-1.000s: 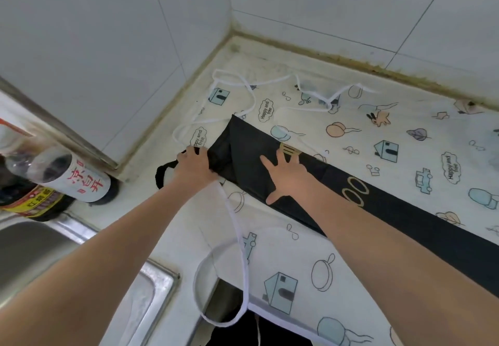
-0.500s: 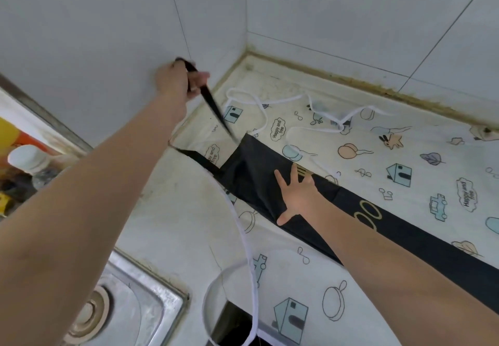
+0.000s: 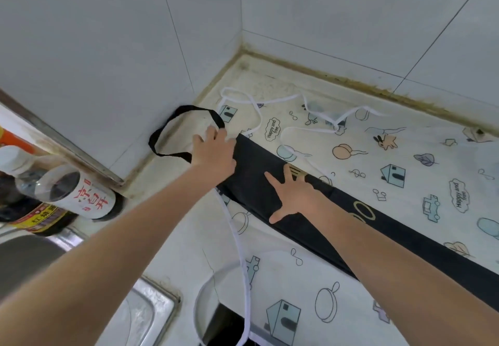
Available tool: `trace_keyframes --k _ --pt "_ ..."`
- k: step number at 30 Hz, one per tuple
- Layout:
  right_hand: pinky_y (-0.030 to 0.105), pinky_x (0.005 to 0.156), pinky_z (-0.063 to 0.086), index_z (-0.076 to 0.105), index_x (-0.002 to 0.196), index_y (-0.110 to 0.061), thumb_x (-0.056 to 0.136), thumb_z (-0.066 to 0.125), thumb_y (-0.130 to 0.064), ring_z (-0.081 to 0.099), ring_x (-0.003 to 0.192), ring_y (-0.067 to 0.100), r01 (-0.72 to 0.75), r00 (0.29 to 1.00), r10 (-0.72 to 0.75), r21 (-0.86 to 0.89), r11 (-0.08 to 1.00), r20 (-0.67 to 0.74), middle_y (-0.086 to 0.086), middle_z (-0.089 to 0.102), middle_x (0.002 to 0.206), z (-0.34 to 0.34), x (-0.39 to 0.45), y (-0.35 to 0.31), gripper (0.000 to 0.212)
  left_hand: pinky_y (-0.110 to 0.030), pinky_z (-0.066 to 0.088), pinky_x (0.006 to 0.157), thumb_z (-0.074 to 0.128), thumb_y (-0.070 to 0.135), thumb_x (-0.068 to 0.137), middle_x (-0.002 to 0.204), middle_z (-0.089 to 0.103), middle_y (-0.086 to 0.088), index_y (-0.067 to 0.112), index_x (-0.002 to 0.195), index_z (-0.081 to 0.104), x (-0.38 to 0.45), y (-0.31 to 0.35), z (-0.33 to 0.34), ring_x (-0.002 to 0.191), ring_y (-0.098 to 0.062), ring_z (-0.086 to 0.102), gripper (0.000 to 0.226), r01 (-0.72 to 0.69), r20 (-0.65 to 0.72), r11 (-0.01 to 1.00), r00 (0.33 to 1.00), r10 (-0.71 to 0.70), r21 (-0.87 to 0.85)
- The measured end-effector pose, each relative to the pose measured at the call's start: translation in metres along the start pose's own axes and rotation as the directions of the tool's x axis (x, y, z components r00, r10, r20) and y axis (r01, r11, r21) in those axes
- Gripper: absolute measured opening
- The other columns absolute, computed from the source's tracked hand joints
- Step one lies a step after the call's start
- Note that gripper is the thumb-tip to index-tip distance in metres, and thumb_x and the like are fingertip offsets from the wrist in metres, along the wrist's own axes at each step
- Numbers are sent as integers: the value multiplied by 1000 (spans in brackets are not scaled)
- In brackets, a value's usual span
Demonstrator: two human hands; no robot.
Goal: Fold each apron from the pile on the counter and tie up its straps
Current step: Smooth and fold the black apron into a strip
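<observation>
A black apron (image 3: 405,237) lies folded into a long narrow strip running diagonally across the counter. My right hand (image 3: 294,197) presses flat on it with fingers spread. My left hand (image 3: 213,151) rests on the strip's upper-left end, fingers extended, touching the base of the black neck strap (image 3: 164,129). That strap stands in a loop against the left wall. Under the strip lies a white apron (image 3: 391,156) with cartoon prints, and its white straps (image 3: 270,102) trail toward the corner. Another white strap (image 3: 239,243) loops down to the counter's front.
Tiled walls meet in a corner behind the aprons. A white-labelled bottle (image 3: 81,194) and a dark sauce bottle (image 3: 35,218) stand at the left beside a steel sink (image 3: 151,313). Dark fabric (image 3: 229,326) shows at the bottom edge.
My left hand had lifted the black strap high by the wall; it has come back down onto the strip's end, leaving the strap in a loop. My right hand stayed pressed on the apron.
</observation>
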State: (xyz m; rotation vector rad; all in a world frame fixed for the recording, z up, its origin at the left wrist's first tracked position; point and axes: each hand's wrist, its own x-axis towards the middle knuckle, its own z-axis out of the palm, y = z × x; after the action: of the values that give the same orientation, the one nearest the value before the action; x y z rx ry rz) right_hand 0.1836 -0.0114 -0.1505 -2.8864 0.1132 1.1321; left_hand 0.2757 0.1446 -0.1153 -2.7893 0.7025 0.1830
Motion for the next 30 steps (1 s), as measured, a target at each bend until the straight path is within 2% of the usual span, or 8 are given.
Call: trace_keyframes --k 5,10,14,18,21,24,28,30 --pt "43 98 38 30 141 -12 92 54 -32 38 123 32 -100 912 160 172 980 -377 16 35 137 -10 4 39 58 -40 38 99 57 38 90 141 30 -19 4 138 29 -3 14 33 130 -34 31 65 222 346 950 928 -137 -221" --pt "42 97 38 39 130 -12 88 56 -11 45 116 30 -194 951 274 411 891 -145 13 48 126 0 10 62 46 -39 41 97 67 37 82 136 37 -21 -1 131 38 12 5 45 124 -34 39 68 331 444 908 875 -194 -257" --pt "29 67 41 60 79 -4 82 67 -9 54 83 26 -113 986 165 621 776 -27 9 57 82 -10 2 78 9 -22 39 55 64 16 84 75 53 -11 5 70 52 22 -1 24 68 -19 51 22 286 482 822 876 -16 -492" --pt "37 81 51 65 89 3 80 70 -5 62 83 29 -29 986 157 858 514 -61 16 66 89 -48 -7 102 13 -37 53 72 57 9 89 79 56 -15 7 83 58 66 -1 -40 75 -26 57 7 235 193 576 972 -134 -783" --pt "36 81 50 63 103 4 81 66 1 61 95 30 138 925 303 946 292 -229 21 64 102 -93 -1 115 22 -29 47 88 45 1 89 116 52 -19 3 111 52 96 8 -87 93 -28 57 23 11 -187 439 895 -405 -898" --pt "34 83 43 50 122 2 87 64 -7 54 110 29 166 866 385 910 380 -318 19 55 122 -122 2 127 39 -22 40 90 46 0 87 133 32 -16 3 128 37 98 30 -103 99 -23 51 42 -66 -301 481 851 -430 -874" --pt "34 79 44 50 119 11 90 57 -8 50 98 26 -26 870 409 804 594 -274 25 54 114 -89 -14 142 35 -42 49 92 50 9 89 113 49 -15 5 103 47 72 82 -50 101 -29 55 15 198 143 316 972 -187 -928" --pt "40 89 44 48 124 12 90 57 -12 47 95 25 -119 895 413 801 586 -169 28 53 119 -53 -24 149 42 -35 50 88 47 11 93 107 52 -13 5 90 48 44 109 -20 104 -29 57 7 358 373 320 928 -13 -877"
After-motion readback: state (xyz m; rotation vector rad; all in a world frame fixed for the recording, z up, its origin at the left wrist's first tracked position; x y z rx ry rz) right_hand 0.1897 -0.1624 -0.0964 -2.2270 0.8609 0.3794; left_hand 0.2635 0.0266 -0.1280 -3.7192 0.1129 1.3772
